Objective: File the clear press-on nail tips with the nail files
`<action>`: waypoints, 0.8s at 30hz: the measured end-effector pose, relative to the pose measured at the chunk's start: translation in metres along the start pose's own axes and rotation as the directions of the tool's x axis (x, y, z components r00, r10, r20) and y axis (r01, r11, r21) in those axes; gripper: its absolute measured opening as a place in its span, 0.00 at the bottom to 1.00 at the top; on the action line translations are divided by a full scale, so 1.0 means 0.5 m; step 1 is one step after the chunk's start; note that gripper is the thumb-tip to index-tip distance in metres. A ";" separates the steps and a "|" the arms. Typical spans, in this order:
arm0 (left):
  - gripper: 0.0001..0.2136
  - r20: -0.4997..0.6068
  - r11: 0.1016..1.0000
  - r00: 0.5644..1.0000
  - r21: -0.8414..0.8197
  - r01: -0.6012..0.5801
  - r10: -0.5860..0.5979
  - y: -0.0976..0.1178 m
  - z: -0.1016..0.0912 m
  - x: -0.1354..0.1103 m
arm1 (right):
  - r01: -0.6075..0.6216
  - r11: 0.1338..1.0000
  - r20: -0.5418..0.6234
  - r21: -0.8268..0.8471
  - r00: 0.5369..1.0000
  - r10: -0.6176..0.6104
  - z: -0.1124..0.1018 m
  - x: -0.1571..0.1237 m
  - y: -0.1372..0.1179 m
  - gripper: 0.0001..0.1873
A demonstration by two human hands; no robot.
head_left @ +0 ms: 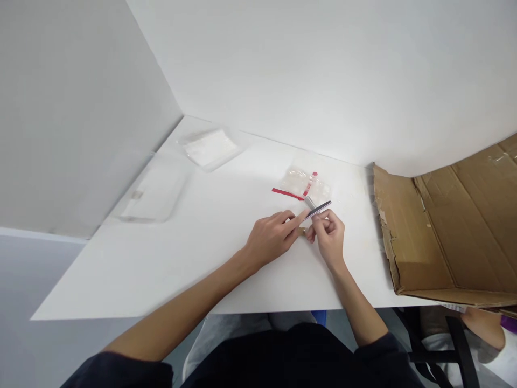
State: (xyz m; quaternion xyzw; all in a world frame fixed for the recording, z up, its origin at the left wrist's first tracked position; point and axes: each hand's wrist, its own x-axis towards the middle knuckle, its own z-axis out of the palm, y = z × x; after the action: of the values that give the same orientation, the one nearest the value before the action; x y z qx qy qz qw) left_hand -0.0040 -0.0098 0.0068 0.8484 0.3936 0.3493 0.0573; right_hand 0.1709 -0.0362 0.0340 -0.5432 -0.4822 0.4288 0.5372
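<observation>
A thin, flat strip point(319, 209), dark with a pale edge, slants between my hands; its exact kind does not show. My left hand point(273, 236) is closed at its lower end, with the index finger along it. My right hand point(329, 233) pinches it from below, fingers curled. Just behind the strip a narrow silvery piece point(310, 202) sticks up. Something small and gold-coloured point(301, 231) shows between my hands, mostly hidden by the fingers. Right beyond them lies a clear plastic bag point(297, 180) with red strips and pale small contents.
On the white table point(181, 269), a clear bag with a white item point(212, 148) lies at the back left. Nearer the left edge is another clear plastic pouch point(151, 191). An open cardboard box point(428, 242) stands at the right. Another person's arm point(482, 326) shows below it.
</observation>
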 end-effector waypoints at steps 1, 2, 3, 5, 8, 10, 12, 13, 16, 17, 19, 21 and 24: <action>0.24 0.006 1.000 1.000 -0.004 0.002 -0.002 0.000 0.000 0.000 | -0.002 1.000 -0.006 0.002 1.000 0.002 0.000 0.000 0.001 0.23; 0.24 0.011 1.000 1.000 -0.008 0.002 -0.002 0.000 -0.001 0.000 | -0.008 1.000 0.005 0.004 1.000 0.008 0.000 0.000 0.002 0.23; 0.24 0.015 1.000 1.000 -0.011 0.002 -0.002 0.001 -0.001 0.000 | -0.015 1.000 0.027 0.003 1.000 0.015 0.000 0.000 0.003 0.22; 0.23 0.018 1.000 1.000 -0.008 0.008 -0.008 0.001 -0.002 0.001 | -0.023 1.000 0.063 0.003 0.998 0.022 0.000 0.000 0.003 0.22; 0.22 0.023 1.000 1.000 0.001 0.010 -0.010 0.001 -0.001 0.001 | -0.010 1.000 0.023 0.016 1.000 0.010 -0.001 0.001 0.003 0.22; 0.22 0.024 1.000 1.000 0.003 0.004 -0.005 0.001 0.001 0.000 | -0.009 1.000 0.016 0.024 1.000 0.009 -0.001 0.001 0.003 0.22; 0.22 0.011 1.000 1.000 0.005 0.003 -0.003 0.000 0.002 -0.001 | -0.017 1.000 0.045 0.026 0.999 0.015 0.000 0.001 0.004 0.22; 0.22 0.002 1.000 1.000 0.006 0.002 -0.002 0.000 0.003 -0.001 | -0.020 0.999 0.053 0.026 0.998 0.018 0.000 0.001 0.004 0.21; 0.21 0.004 1.000 1.000 0.006 -0.015 0.015 0.000 0.002 0.000 | -0.024 0.999 0.043 0.028 0.999 0.023 0.001 0.001 0.005 0.20; 0.21 0.007 1.000 1.000 0.010 -0.021 0.021 0.000 0.002 0.000 | -0.028 0.999 0.047 0.027 0.999 0.027 0.001 0.001 0.006 0.20; 0.20 0.001 0.999 1.000 0.020 -0.030 0.030 0.000 0.001 0.001 | -0.038 0.999 0.069 0.023 0.997 0.036 -0.001 0.002 0.006 0.19; 0.19 -0.018 0.999 0.999 0.024 -0.031 0.031 0.000 0.001 0.001 | -0.038 0.999 0.065 0.022 0.997 0.036 -0.003 0.003 0.007 0.18; 0.19 -0.034 0.999 0.999 0.011 -0.038 0.038 -0.001 0.002 -0.001 | -0.034 0.999 0.031 0.024 0.999 0.033 -0.008 0.006 0.009 0.18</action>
State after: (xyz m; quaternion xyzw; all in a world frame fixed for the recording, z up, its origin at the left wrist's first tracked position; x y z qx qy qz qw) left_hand -0.0038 -0.0097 0.0056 0.8498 0.3803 0.3628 0.0394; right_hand 0.1757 -0.0336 0.0298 -0.5378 -0.4759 0.4518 0.5293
